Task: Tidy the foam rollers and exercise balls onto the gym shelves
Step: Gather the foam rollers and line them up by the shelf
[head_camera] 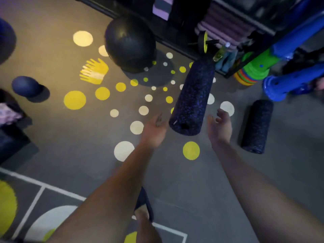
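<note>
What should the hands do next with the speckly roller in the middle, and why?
Probably bring both hands together onto the near end of the foam roller. The left hand and right hand are open on either side of it, and neither seems to grip it yet. A firm hold is needed before lifting it to the shelves.

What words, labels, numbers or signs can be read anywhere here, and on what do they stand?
No text can be read anywhere.
Floor: only painted dots, lines and a yellow handprint, no letters.
Bottle: any label is too blurred.
Near foam roller: a small white mark at its end, too small to read.
</note>
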